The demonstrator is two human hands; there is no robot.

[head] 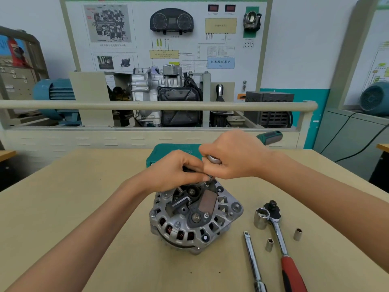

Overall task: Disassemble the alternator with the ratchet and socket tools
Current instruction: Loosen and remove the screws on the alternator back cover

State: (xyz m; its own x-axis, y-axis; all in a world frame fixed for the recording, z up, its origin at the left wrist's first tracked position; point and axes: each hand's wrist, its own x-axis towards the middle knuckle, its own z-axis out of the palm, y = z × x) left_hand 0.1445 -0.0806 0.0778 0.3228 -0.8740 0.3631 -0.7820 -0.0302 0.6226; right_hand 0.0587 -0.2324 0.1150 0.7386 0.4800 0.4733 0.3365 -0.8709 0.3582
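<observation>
One alternator (195, 216) sat near the middle of the tan table (84, 218), its black rear cover and brown plate facing up and copper windings showing through the slots. Both hands met just above its far edge. The left hand (174, 171) had its fingers curled together and pinching a dark part at the top of the alternator; what that part was could not be told. The right hand (233, 157) gripped a green-handled ratchet (270, 137), fingers wrapped round its silver head, with the handle sticking out behind the wrist.

To the right of the alternator lay one red-handled ratchet (282, 245) with one large socket (261, 218) touching its head. Two small sockets stood upright, one (269, 244) between the red-handled ratchet and the extension bar (252, 262), the other (297, 234) on the ratchet's far side. The single chrome extension bar ran toward the near edge of the table.

One green tool case (166, 152) lay closed behind the hands; the mark on its lid was too blurred to read. On the training board (280, 39) at the back, a blue label (220, 62) carried Chinese characters, 仪表控制单元; the other captions were too small to make out. Below the board stood one cutaway gearbox (166, 95)
</observation>
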